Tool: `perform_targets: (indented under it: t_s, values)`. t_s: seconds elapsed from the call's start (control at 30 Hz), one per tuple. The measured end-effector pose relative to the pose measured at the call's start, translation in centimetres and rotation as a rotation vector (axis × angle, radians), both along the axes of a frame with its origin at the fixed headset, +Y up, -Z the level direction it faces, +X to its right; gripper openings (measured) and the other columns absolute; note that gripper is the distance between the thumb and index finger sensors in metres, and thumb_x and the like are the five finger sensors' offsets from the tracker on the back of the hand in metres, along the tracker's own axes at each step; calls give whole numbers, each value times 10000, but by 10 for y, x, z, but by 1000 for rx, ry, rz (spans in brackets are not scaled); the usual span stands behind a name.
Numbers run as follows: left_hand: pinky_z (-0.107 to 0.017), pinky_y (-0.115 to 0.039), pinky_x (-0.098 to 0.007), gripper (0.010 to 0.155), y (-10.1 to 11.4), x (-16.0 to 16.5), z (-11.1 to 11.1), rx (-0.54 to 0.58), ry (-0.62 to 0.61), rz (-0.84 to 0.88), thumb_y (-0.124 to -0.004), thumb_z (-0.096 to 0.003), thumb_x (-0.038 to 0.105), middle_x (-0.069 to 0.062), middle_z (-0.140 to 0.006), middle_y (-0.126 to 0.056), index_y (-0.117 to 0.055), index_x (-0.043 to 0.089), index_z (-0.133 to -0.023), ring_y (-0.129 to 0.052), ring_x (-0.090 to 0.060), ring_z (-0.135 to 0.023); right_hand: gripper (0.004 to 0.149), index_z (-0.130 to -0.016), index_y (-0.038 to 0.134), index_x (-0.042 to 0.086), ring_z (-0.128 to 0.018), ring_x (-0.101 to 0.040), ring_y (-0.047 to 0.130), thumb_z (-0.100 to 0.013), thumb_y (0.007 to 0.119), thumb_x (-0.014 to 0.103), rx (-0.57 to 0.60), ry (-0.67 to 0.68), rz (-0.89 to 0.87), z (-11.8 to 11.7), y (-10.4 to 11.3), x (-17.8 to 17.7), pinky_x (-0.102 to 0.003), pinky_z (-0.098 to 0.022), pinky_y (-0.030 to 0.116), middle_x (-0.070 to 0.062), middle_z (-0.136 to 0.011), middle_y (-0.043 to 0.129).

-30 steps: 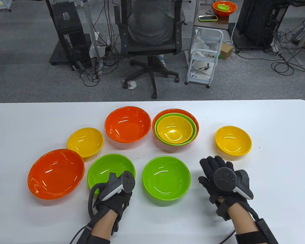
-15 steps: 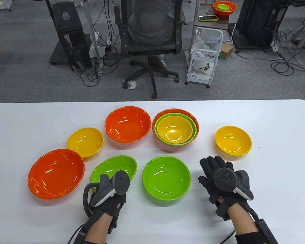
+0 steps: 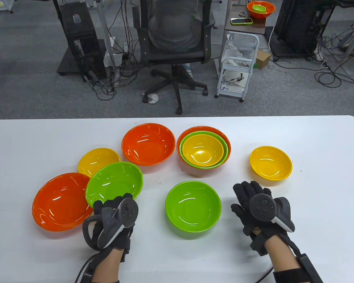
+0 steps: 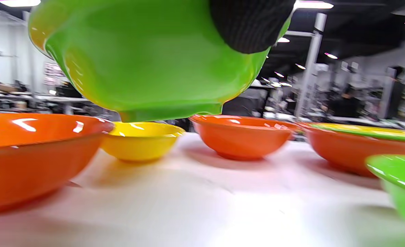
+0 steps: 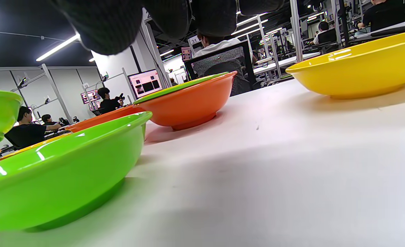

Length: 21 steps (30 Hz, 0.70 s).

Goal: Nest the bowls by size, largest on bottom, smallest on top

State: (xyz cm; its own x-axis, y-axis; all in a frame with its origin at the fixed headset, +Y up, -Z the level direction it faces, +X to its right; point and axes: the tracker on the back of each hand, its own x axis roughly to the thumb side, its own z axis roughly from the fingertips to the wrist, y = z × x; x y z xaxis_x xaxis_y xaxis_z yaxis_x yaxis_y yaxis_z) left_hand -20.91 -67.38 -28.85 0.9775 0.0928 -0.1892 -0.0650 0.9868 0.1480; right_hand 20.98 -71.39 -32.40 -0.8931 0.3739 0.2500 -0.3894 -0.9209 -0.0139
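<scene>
My left hand grips the near rim of a green bowl and holds it in the air, over the edge of the big orange bowl and a yellow bowl. In the left wrist view the lifted green bowl hangs above the table, a gloved finger on its side. My right hand rests flat and open on the table, empty. Another green bowl sits between my hands. A nested stack of orange, green and yellow bowls stands at the back. A second orange bowl stands left of it.
A lone yellow bowl sits at the right, beyond my right hand. The white table runs wide to both sides. Behind it are an office chair, a cart and cables on the floor.
My left hand has lifted the left green bowl off the table and carried it up and to the left, over the orange and yellow bowls. My right hand has stayed still.
</scene>
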Motion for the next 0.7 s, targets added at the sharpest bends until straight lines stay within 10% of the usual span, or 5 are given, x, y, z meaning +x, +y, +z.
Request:
perform_targets:
  t_s: [0.7]
  values:
    - [-729, -468, -696, 464, -25, -86, -9, -46, 371, 133, -781, -515, 280, -75, -908, -928, -805, 254, -977, -851, -373, -886, 671, -1078, 522, 136, -1034, -516, 342, -501, 738, 401, -27, -3, 5, 0, -4, -6, -731, -685, 294, -194, -1133, 480]
